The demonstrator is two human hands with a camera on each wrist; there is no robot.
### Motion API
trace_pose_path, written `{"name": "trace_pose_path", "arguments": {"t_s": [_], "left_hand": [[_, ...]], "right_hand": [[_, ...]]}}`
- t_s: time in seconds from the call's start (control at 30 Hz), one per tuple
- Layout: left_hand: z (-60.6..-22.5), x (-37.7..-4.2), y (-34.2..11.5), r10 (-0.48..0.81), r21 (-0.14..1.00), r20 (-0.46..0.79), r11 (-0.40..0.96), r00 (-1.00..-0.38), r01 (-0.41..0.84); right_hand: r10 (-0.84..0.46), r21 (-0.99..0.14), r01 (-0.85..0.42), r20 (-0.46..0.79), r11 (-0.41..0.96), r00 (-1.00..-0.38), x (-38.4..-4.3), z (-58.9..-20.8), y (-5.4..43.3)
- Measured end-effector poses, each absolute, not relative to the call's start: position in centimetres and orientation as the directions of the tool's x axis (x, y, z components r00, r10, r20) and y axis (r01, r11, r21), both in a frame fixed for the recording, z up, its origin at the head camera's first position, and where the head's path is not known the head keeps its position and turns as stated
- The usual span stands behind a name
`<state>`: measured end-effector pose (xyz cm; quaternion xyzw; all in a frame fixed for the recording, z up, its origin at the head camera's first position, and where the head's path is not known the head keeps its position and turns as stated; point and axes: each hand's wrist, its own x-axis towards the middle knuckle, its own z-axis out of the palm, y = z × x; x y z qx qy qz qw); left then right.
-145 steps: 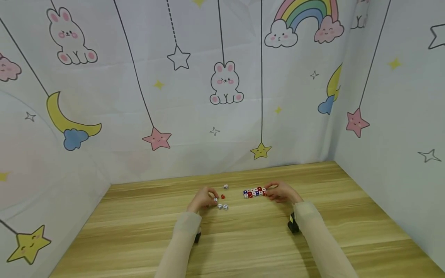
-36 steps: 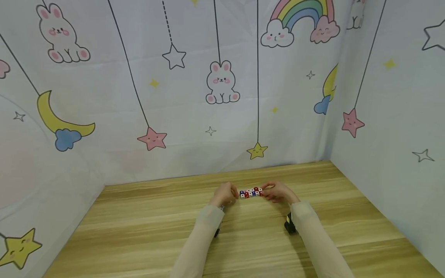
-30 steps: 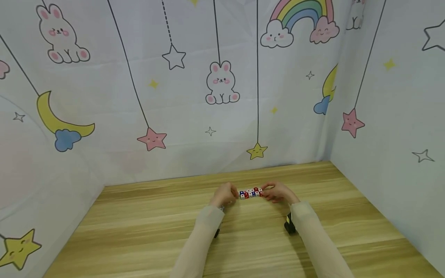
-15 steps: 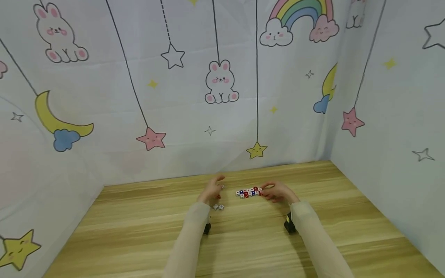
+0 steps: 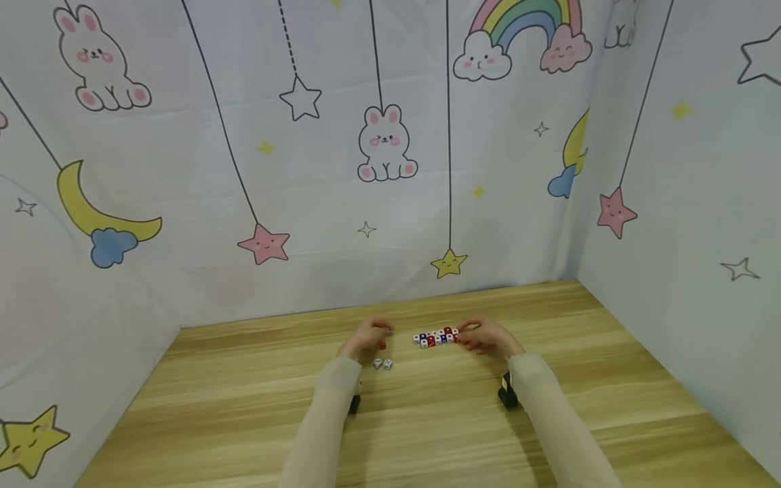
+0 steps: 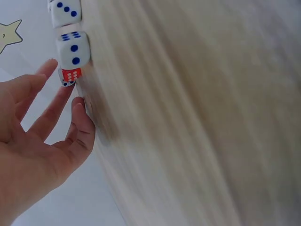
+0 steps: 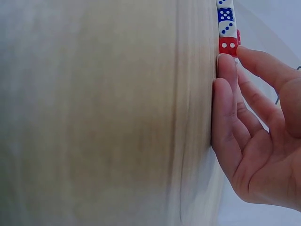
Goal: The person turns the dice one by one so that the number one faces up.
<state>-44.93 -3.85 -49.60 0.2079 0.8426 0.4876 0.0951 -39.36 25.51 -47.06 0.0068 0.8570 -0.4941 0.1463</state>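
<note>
A double row of white, red and blue dice (image 5: 436,338) lies on the table. At its right end my right hand (image 5: 486,335) rests, its thumb and fingertips touching the red end die (image 7: 228,45). To the left, my left hand (image 5: 366,336) reaches toward the back white die (image 5: 388,332), partly covered by the fingers. One outstretched fingertip touches this far die (image 6: 68,84) in the left wrist view. Just in front sits a loose red die (image 5: 383,346). Two white dice (image 5: 383,364) stand side by side closer to me.
The wood-grain table (image 5: 427,434) runs back to a white cloth wall (image 5: 317,278) printed with rabbits and stars. Another cloth wall (image 5: 683,271) borders it on the right. Black wrist cameras (image 5: 508,393) hang beneath the sleeves.
My left hand brought a white die to the row's left end and released it. Then it moved back left to the back white die, which shifted slightly toward me. My right hand stayed put.
</note>
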Motion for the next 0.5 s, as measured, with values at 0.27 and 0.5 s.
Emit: {"name": "trace_pose_path", "arguments": {"t_s": [0.27, 0.5], "left_hand": [[-47.6, -43.0, -4.7, 0.406, 0.818, 0.023, 0.517, -0.913, 0.250], [-46.0, -42.2, -6.8, 0.474, 0.784, -0.085, 0.575, -0.876, 0.234]], "right_hand": [[-0.121, -0.843, 0.165, -0.260, 0.511, -0.958, -39.5, -47.2, 25.4], [-0.134, -0.844, 0.145, -0.247, 0.517, -0.960, -39.4, -47.1, 25.5]]}}
